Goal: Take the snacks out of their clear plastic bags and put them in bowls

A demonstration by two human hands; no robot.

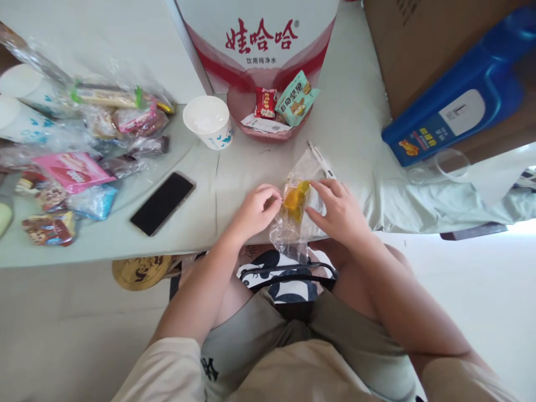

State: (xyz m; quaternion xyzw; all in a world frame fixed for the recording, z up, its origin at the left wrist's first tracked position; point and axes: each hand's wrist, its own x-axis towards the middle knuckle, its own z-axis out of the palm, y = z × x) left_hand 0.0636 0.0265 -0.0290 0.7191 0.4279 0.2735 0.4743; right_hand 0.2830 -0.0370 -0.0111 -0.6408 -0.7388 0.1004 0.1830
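Pale-green table (247, 173). White-and-red carton (262, 56) at back. Blue bottle (452, 106), far right. Pink basket (274, 135) before carton. Clear bag (288, 229) at table's near edge. Right hand (342, 207): thumb and fingers parted, fingertips at bag, no firm grip that I see. Left hand (256, 211): fingers curled at bag's opposite side; I cannot tell whether film is pinched. Yellow item (295, 200), seemingly inside bag, between hands. Step in hand, I judge: handling bag two-handed; next move calls for light pinch on slack film.

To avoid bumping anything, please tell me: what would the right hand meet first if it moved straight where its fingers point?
The right hand would likely meet the yellow item first; depth is unclear, they may be touching.
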